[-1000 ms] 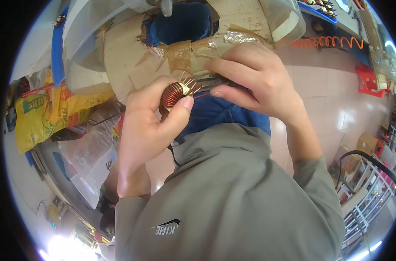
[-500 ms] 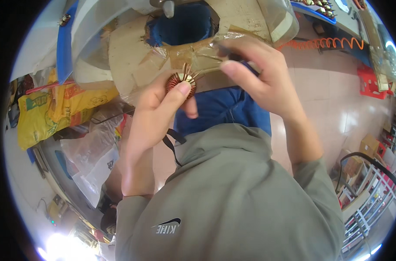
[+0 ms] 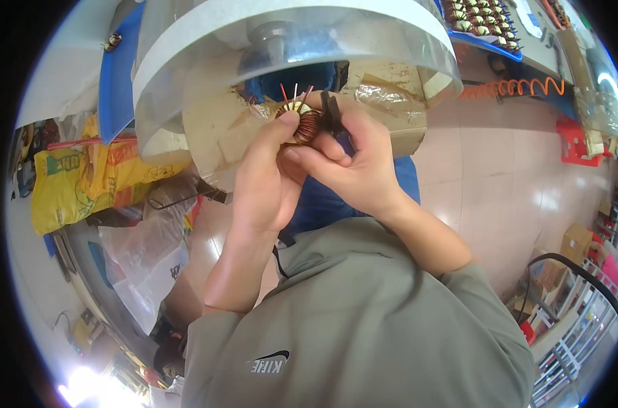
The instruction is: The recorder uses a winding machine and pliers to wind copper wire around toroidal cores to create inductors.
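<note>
1. The copper-wound coil (image 3: 307,127) sits between both hands, its wire leads (image 3: 295,94) pointing far.
2. Those leads could bend, or the winding get scratched, if the dark tool (image 3: 332,114) just right of it slips.
3. The left hand (image 3: 262,178) grasps the coil, thumb against its pale face, forearm rising from near left.
4. The right hand (image 3: 364,160) curls around the tool, wrist angled left; whether its thumb touches the coil I cannot tell.
5. A clear shield (image 3: 186,64) arches on the far side.
</note>
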The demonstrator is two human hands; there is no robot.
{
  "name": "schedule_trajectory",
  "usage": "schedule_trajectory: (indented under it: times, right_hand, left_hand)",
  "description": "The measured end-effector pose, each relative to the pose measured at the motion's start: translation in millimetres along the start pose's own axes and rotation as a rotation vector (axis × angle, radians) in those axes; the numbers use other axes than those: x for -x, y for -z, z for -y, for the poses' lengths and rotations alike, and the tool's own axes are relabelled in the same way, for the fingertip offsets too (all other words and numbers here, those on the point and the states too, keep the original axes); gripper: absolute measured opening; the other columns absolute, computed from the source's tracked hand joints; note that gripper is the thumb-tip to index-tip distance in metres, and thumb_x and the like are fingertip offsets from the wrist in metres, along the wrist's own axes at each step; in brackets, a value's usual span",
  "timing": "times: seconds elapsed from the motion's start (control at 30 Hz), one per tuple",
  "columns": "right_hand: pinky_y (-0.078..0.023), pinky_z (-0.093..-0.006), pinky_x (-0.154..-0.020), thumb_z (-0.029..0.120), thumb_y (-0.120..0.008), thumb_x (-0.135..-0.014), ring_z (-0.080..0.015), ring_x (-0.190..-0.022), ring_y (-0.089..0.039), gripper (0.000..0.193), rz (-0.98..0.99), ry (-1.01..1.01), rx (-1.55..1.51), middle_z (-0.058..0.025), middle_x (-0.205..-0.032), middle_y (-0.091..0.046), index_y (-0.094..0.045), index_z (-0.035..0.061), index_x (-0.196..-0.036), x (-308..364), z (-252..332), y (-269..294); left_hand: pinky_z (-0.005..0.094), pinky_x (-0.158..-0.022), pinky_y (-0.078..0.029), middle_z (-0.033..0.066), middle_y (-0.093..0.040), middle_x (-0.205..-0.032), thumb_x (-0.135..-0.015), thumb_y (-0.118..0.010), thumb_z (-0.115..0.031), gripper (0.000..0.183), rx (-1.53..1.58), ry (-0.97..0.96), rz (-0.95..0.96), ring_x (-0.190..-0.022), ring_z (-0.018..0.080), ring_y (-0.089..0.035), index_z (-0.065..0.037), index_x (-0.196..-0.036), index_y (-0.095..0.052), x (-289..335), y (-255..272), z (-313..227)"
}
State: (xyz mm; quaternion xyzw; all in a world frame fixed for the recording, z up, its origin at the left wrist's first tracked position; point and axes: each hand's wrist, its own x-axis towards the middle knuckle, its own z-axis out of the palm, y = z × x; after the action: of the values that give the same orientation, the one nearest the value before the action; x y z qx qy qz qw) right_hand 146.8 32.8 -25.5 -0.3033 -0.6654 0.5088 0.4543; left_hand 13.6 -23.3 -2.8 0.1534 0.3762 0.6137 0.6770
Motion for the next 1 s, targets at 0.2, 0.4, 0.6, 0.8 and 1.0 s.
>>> schedule_trajectory:
  times: [0.2, 0.4, 0.6, 0.8, 1.0]
  right_hand:
    - [-0.056, -0.0342, -0.072, 0.013, -0.087, -0.074, -0.0288, -0.08, -0.07, 0.046, -0.132, 0.119, 0.109, -0.0124, -0.094, -0.071, -0.068, 0.0037, -0.116, -9, -3, -10]
    - [-0.057, -0.0355, -0.068, 0.012, -0.088, -0.072, -0.0302, -0.078, -0.07, 0.043, -0.142, 0.193, 0.199, -0.011, -0.092, -0.072, -0.069, 0.0054, -0.111, -16, -2, -10]
    - [-0.057, -0.0291, -0.069, 0.009, -0.09, -0.072, -0.0187, -0.074, -0.07, 0.04, -0.156, 0.263, 0.233, -0.009, -0.088, -0.073, -0.07, 0.0006, -0.106, -21, -2, -11]
    - [-0.056, -0.0365, -0.068, 0.015, -0.085, -0.076, -0.0297, -0.079, -0.07, 0.041, -0.148, 0.209, 0.252, -0.0096, -0.092, -0.071, -0.068, 0.0064, -0.113, -19, -1, -12]
    - [-0.056, -0.0372, -0.07, 0.015, -0.086, -0.075, -0.0314, -0.081, -0.07, 0.043, -0.062, 0.015, 0.192, -0.0123, -0.093, -0.071, -0.068, 0.0045, -0.114, -21, 4, -9]
  left_hand:
    - [0.0418, -0.084, -0.057, 0.0161, -0.066, -0.078, -0.107, -0.041, -0.031, 0.041, 0.058, 0.056, -0.023, -0.08, 0.03, -0.069, 0.005, -0.108, -0.061, -8, -3, -11]
    - [0.0418, -0.084, -0.055, 0.0157, -0.066, -0.079, -0.107, -0.04, -0.033, 0.044, 0.083, 0.043, 0.042, -0.081, 0.0315, -0.066, 0.005, -0.104, -0.062, -13, 1, -13]
    - [0.0412, -0.082, -0.055, 0.0139, -0.064, -0.077, -0.108, -0.04, -0.033, 0.045, 0.098, 0.049, 0.038, -0.08, 0.0304, -0.065, 0.005, -0.106, -0.063, -16, 0, -15]
    - [0.0399, -0.081, -0.054, 0.0119, -0.064, -0.076, -0.108, -0.04, -0.035, 0.045, 0.088, 0.042, 0.049, -0.079, 0.029, -0.065, 0.003, -0.11, -0.063, -17, 1, -17]
    - [0.0399, -0.081, -0.054, 0.0107, -0.063, -0.076, -0.108, -0.04, -0.034, 0.042, 0.111, 0.074, -0.027, -0.079, 0.0277, -0.065, 0.002, -0.11, -0.062, -17, -3, -19]
